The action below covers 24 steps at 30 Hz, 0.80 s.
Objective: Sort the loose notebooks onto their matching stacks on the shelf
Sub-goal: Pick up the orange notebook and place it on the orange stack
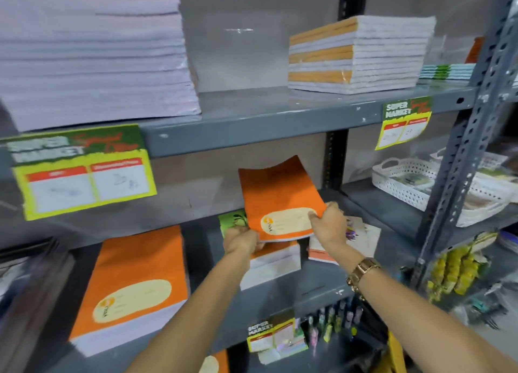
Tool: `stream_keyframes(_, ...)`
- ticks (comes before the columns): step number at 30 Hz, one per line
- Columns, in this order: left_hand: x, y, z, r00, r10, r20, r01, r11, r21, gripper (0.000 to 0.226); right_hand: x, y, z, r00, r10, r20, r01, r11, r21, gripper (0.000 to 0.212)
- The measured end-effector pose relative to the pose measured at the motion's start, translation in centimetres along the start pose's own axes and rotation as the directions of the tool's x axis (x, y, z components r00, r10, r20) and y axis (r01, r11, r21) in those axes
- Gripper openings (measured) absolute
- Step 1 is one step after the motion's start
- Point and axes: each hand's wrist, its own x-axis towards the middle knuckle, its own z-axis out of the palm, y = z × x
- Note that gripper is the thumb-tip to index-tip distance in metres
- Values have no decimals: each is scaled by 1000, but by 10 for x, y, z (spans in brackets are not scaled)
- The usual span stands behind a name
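both hands, left hand (pixel 240 240) and right hand (pixel 328 223), fingers closed on orange notebook (pixel 277 198), tilted above small stack (pixel 270 263) on middle shelf (pixel 280 294). step: placing. next, likely: lower flat onto matching orange stack (pixel 131 283).

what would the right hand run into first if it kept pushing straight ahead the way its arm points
Probably the orange notebook it already pinches, together with the left hand. Beyond that, the right hand points up and back into the shelf bay, where the way looks free up to the grey back panel, though depth is hard to judge.
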Motion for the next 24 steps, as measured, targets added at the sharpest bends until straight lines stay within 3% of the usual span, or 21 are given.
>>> stream_keyframes(3,5,-10,-51,988,40,-147,-30,997,73,17,-29,-25,32,994,-41,106,43,999,-15,36)
stream_keyframes(8,9,-17,-133,941,60,-333,-31,995,93,30,-82,-74,82,962,-98,254,125,988,-93,34)
stream_keyframes(11,7,-17,-173,906,58,-420,-14,994,106,21,-105,-93,108,928,-133,347,182,977,-112,33)
stream_keyframes(17,1,-27,-232,864,18,-504,77,983,168,26,-144,-115,148,890,-134,437,189,978,-84,39)
stream_keyframes(24,4,-45,-259,872,47,-488,148,923,354,16,-163,-110,165,834,-85,545,203,966,-160,32)
